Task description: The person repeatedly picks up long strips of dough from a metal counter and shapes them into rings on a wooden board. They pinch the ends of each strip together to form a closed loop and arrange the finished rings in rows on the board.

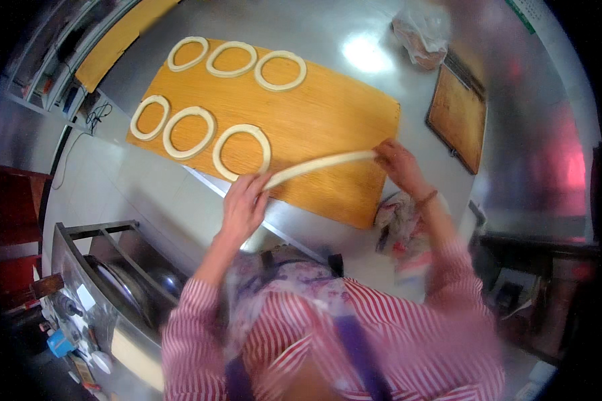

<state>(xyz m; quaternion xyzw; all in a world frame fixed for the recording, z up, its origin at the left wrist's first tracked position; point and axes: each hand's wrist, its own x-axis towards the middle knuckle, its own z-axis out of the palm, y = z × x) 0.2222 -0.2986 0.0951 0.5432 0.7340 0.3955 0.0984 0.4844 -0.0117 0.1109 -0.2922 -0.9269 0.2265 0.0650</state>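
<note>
Stretching between both gripping hands, left hand (244, 204) to right hand (398, 162), dough rope (318, 165) lengthwise left-right, rising rightward.

1. The near end of the long pale dough rope (318, 164) is covered by the fingers of the left hand (243, 204); its far end is covered by the right hand (398, 162), which is smeared by motion blur.
2. The contents of the crumpled clear plastic bag (421, 30) at the far right cannot be made out.
3. The small dark-rimmed wooden board (458, 115) is blurred along its right edge.
4. The small objects on the grey metal cart (80, 267) at the near left are too small to be identified.
</note>
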